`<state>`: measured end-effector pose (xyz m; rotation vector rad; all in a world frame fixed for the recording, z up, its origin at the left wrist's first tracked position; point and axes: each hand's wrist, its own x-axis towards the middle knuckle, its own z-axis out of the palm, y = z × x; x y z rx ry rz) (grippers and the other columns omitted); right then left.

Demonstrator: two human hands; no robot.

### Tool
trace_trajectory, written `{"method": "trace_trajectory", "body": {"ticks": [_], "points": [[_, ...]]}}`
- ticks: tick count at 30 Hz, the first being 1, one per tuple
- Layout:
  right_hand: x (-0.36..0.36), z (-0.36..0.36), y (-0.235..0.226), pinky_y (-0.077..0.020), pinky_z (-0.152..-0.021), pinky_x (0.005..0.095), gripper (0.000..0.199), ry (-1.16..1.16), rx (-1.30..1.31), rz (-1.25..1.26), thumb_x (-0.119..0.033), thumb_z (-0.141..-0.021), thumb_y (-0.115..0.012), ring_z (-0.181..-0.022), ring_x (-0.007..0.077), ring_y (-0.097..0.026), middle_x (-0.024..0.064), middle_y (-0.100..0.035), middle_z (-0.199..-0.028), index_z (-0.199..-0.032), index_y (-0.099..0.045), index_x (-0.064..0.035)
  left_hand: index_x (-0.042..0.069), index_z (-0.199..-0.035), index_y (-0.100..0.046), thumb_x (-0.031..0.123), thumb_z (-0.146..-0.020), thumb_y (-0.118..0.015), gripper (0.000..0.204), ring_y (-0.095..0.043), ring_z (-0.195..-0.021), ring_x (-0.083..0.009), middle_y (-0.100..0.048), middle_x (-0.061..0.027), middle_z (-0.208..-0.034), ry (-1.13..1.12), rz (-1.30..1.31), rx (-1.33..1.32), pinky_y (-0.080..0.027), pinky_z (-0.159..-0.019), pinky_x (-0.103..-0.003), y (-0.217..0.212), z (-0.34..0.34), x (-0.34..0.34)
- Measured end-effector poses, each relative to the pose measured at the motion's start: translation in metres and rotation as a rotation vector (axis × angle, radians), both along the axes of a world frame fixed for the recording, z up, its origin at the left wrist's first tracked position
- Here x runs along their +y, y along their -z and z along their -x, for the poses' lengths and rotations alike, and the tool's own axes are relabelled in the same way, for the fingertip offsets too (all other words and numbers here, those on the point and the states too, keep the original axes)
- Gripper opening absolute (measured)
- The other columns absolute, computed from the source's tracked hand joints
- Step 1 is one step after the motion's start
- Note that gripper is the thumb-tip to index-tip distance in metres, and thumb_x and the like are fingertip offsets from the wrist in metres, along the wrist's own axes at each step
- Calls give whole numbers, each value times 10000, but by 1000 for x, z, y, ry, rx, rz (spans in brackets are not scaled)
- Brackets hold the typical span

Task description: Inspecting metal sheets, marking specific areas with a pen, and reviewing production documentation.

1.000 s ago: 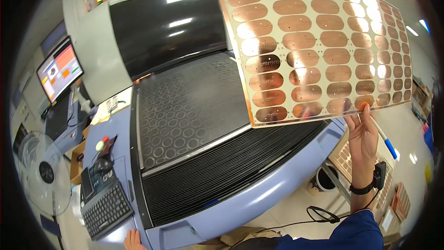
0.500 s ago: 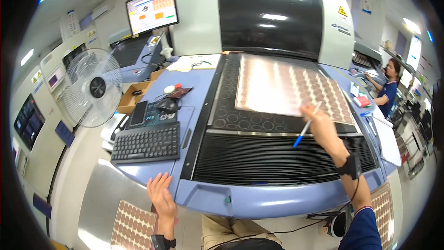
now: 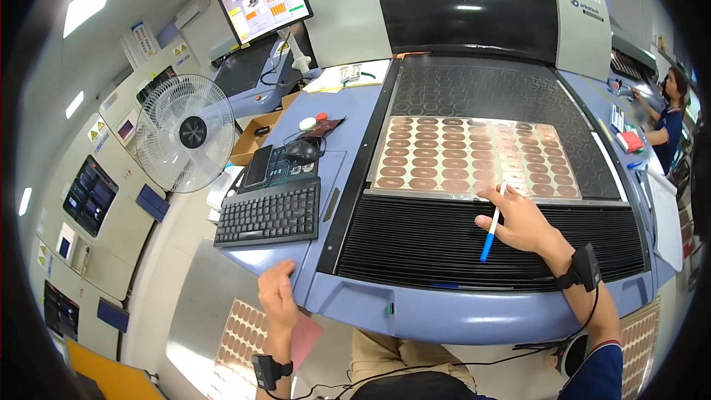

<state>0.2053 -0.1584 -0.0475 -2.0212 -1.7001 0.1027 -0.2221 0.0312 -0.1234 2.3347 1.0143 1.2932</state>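
Observation:
A thin circuit panel (image 3: 426, 154) with rows of copper-coloured round patterns lies flat on the machine's black bed, along its front edge. My right hand (image 3: 522, 221) has its fingertips at the panel's front edge. A white pen with a blue end (image 3: 489, 241) is held between its fingers, blue end toward me. My left hand (image 3: 278, 295) hovers by the blue table's front left corner, fingers lightly bent and nothing visible in them. Below it a similar copper panel (image 3: 241, 337) lies on a metal surface, beside a pink sheet (image 3: 305, 337) partly hidden by my forearm.
Black bellows (image 3: 415, 241) span the front of the bed. To the left are a keyboard (image 3: 270, 211), a mouse (image 3: 302, 151), a monitor (image 3: 266, 1) and a standing fan (image 3: 185, 133). Another panel (image 3: 638, 348) stands low at right. A person (image 3: 670, 118) works far right.
The panel, lifted and tilted over the bed before, now lies flat nearer the front. My right hand has lowered to its front edge. My left hand's fingers have drawn in. The view has shifted.

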Motion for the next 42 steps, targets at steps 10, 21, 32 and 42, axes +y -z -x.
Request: {"method": "trace_trajectory", "body": {"ticks": [10, 21, 32, 42], "points": [[0, 2, 3, -510, -810, 473, 496, -11, -13, -103, -392, -897, -676, -951, 435, -622, 265, -623, -979, -1160, -593, 20, 40, -1158, -674, 257, -940, -606, 315, -602, -958, -314, -688, -111, -901, -384, -71, 340, -426, -917, -437, -62, 2, 69], [12, 46, -44, -515, -789, 433, 327, -8, 171, -149, -138, -901, -674, -897, 394, -672, 265, -670, -950, -1183, -603, 12, 37, -868, -638, 130, -797, -728, 147, -646, -764, -286, -663, -115, -848, 549, -79, 26, -510, -677, -356, -72, -232, 18], [9, 51, 8, -454, -986, 369, 314, 20, 191, -209, 2, -902, -615, -1101, 299, -652, 203, -680, -1152, -1210, -611, 68, 66, -754, -596, 113, -685, -671, 112, -626, -721, -321, -624, -86, -738, 832, -133, -173, -486, -642, -432, -42, -260, 6], [8, 65, -8, -541, -833, 314, 269, -11, 78, -128, -64, -931, -660, -962, 222, -703, 161, -722, -1103, -1185, -673, 25, 54, -727, -651, 135, -660, -661, 106, -651, -600, -311, -651, -95, -627, 829, -222, 8, -494, -555, -419, -26, -264, -4]]}}
